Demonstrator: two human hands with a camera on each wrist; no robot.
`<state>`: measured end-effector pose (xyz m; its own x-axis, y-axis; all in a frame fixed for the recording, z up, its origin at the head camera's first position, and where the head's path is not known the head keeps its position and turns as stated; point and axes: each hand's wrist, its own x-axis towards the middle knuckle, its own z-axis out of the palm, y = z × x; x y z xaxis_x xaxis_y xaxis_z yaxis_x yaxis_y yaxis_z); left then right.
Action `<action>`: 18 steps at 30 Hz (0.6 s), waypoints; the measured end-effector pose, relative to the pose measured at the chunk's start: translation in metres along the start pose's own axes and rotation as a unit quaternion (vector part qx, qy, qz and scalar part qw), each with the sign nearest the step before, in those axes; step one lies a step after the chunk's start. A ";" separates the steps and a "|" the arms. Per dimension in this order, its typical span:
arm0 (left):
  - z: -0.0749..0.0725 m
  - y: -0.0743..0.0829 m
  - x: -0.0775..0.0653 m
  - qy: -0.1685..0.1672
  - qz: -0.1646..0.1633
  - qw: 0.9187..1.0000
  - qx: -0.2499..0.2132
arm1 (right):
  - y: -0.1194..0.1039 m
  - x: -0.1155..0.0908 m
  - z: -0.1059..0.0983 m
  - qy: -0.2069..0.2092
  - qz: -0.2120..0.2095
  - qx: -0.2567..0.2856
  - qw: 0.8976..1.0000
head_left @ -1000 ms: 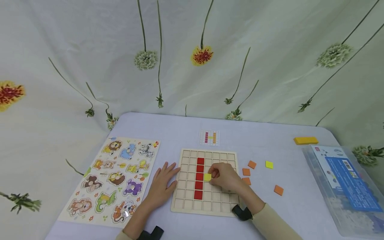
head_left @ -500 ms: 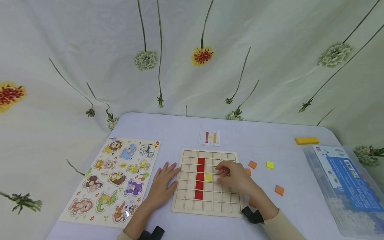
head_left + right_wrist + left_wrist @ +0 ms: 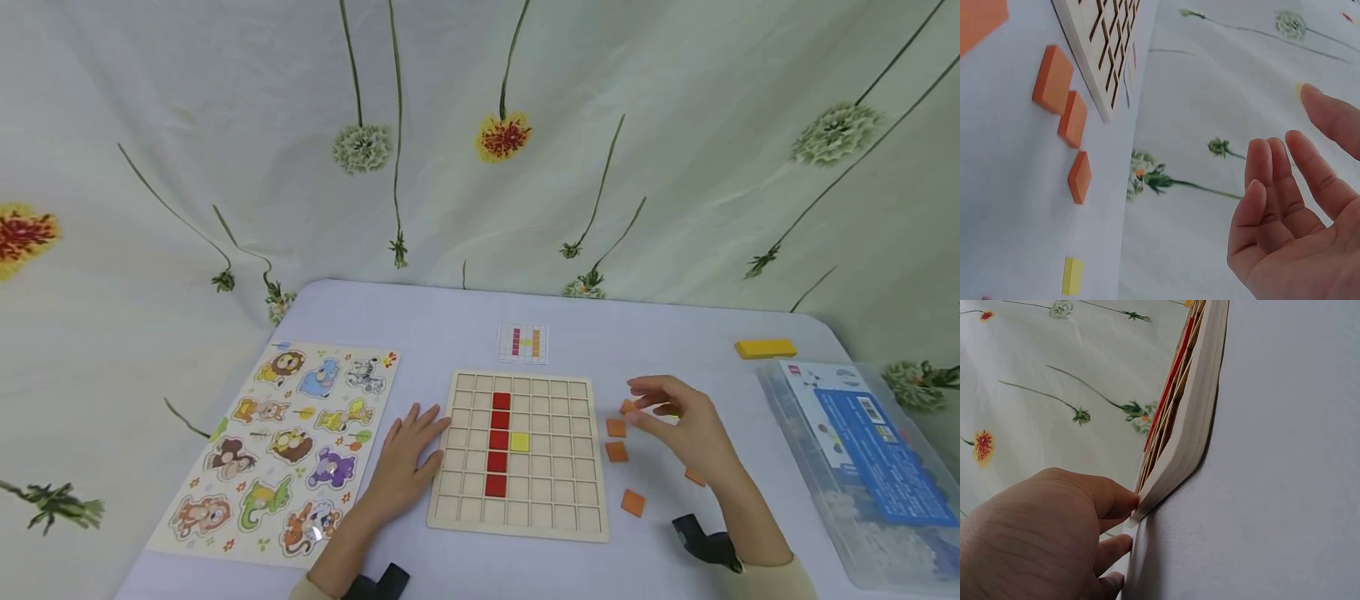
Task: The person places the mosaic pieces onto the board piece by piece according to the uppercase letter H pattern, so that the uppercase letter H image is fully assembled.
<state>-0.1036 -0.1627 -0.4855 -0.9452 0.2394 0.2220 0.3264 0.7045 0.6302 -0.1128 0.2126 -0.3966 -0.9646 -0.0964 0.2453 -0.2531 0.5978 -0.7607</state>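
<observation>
A wooden grid board (image 3: pixel 551 492) lies flat on the white-covered table. Several red square tiles (image 3: pixel 497 462) form a column in it, and a yellow tile (image 3: pixel 520 442) sits in the cell just right of them. My left hand (image 3: pixel 407 458) rests at the board's left side, fingers spread; in the left wrist view its fingertips touch the board's edge. Over the loose pieces right of the board hovers my right hand (image 3: pixel 678 425), holding nothing, thumb and fingers apart. Orange tiles (image 3: pixel 617 452) lie below and around it. A loose yellow tile (image 3: pixel 1072 275) is mostly hidden by this hand in the head view.
Behind the board lies a small pattern card (image 3: pixel 523 343). An animal puzzle board (image 3: pixel 292 454) occupies the left side. At the right stand a clear plastic box (image 3: pixel 870 475) with a blue label and a yellow block (image 3: pixel 765 349). A flowered cloth (image 3: pixel 465 208) hangs behind the table.
My right hand has let go of the yellow tile in the grid and moved right, off the board, over the loose tiles. My left hand has stayed put.
</observation>
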 end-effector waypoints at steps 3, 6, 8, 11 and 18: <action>0.000 0.000 0.000 -0.002 -0.002 1.000 -0.002 | 0.009 0.001 -0.013 0.020 0.034 0.015 0.999; 0.000 -0.001 -0.001 -0.002 -0.004 1.000 -0.004 | 0.028 0.003 -0.020 0.040 0.053 0.033 0.997; 0.001 -0.001 -0.001 -0.001 -0.004 1.000 -0.004 | 0.050 0.006 -0.023 0.053 0.060 0.048 0.996; 0.002 -0.002 -0.001 0.006 0.003 1.000 -0.004 | 0.092 0.010 -0.025 0.073 0.079 0.060 0.992; 0.001 -0.001 0.000 0.002 -0.001 1.000 -0.004 | 0.132 0.013 -0.026 0.090 0.149 0.052 0.983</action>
<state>-0.1039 -0.1628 -0.4875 -0.9460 0.2355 0.2226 0.3240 0.6998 0.6366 -0.1571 0.3111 -0.4778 -0.9709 0.2192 0.0966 0.0247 0.4928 -0.8698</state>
